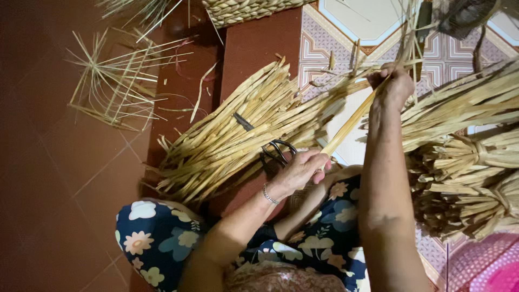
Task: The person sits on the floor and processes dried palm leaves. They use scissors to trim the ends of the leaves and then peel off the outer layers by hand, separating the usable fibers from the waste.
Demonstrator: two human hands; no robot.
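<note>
The person sits on the floor [65, 178], and both hands work one pale dried strand [346, 130] that runs diagonally through the middle right of the frame. The left hand [300, 170], a thin bracelet [268, 194] at its wrist, pinches the strand's lower end, its grip clamped on it just right of the black scissors [273, 148]. The right hand [393, 84], higher up toward the upper right, has its grip closed around the strand's far end, where it meets other loose stalks.

The strand looks taut between the two hands. As a judgement, doing this step well means keeping that tension even: the lower grip should hold firm as an anchor, while the upper hand draws in line with the strand rather than across it, since dried fibre of this kind is likely to split or kink if bent sharply.

The scissors lie on the large bundle of stalks [238, 124] spread across the centre of the frame, touching it and near the left hand, so that hand should stay clear of the blades. More tied bundles [476, 157] fill the right edge. A started woven piece with radiating spokes [111, 81] lies at the upper left, well apart, and a woven basket [243, 10] sits at the top edge.
</note>
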